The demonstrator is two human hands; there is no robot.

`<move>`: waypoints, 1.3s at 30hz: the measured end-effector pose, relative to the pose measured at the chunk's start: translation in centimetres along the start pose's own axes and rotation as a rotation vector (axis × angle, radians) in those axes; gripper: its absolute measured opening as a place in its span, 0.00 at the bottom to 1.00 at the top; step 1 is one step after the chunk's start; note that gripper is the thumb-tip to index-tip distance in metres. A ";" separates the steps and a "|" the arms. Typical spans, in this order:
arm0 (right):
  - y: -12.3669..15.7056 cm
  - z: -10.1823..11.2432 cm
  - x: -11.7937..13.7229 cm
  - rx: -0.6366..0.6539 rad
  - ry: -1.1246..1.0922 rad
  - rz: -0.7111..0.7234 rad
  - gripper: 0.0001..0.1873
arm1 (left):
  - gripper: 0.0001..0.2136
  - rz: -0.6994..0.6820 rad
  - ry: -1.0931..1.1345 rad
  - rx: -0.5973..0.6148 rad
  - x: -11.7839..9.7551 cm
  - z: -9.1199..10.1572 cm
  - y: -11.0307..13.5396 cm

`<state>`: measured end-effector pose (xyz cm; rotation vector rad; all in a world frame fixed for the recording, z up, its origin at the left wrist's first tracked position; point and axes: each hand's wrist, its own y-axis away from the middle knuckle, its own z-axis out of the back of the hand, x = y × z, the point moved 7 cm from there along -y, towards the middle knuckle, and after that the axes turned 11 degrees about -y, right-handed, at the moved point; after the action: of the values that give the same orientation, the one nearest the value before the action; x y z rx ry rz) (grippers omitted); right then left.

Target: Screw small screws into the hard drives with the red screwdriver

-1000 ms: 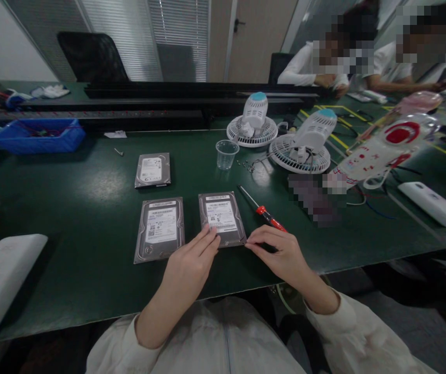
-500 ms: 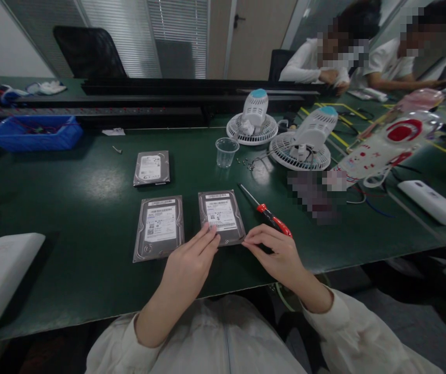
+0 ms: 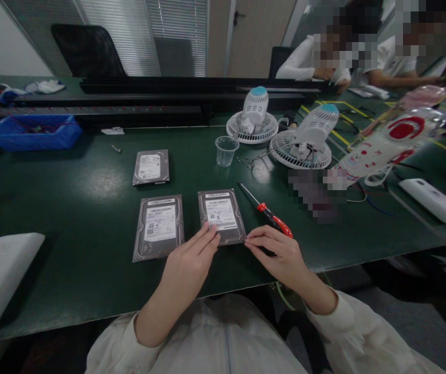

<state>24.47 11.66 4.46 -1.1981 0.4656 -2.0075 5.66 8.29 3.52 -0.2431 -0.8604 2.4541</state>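
Three hard drives lie label up on the green table. My left hand (image 3: 189, 259) holds the lower left part of the right-hand hard drive (image 3: 218, 210), its fingers pressed together on the top face; the thumb is hard to make out. At that drive's lower right corner, my right hand (image 3: 275, 253) is closed in a pinch, and whatever sits between the fingertips is too small to name. A red and black screwdriver (image 3: 271, 216) lies just beyond my right hand, tip pointing away. Left of my hands are the second hard drive (image 3: 159, 228) and, farther back, the third hard drive (image 3: 150, 167).
A clear plastic cup (image 3: 226, 151) stands behind the drives beside small scattered screws (image 3: 247, 163). Two white fan parts (image 3: 256, 117) sit beyond. A blue bin (image 3: 31, 134) is at left, white devices (image 3: 7, 278) at both sides, a bottle (image 3: 386, 140) at right. Two people sit across.
My right hand has shifted very slightly to the right, still pinched at the drive's corner. My left hand and the drives stay in place.
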 end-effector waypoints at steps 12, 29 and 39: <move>-0.2 -0.1 -0.6 0.013 -0.006 -0.036 0.07 | 0.13 0.002 0.009 0.011 0.0 0.1 0.0; -0.8 0.3 -1.1 0.031 -0.069 -0.132 0.08 | 0.13 0.010 0.010 0.019 0.1 0.0 0.0; -0.6 0.0 -0.9 0.054 -0.032 -0.087 0.07 | 0.13 0.007 0.023 0.021 0.1 -0.1 0.1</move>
<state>24.49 12.70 4.33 -1.2344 0.3472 -2.0579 5.58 8.35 3.41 -0.2660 -0.8246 2.4609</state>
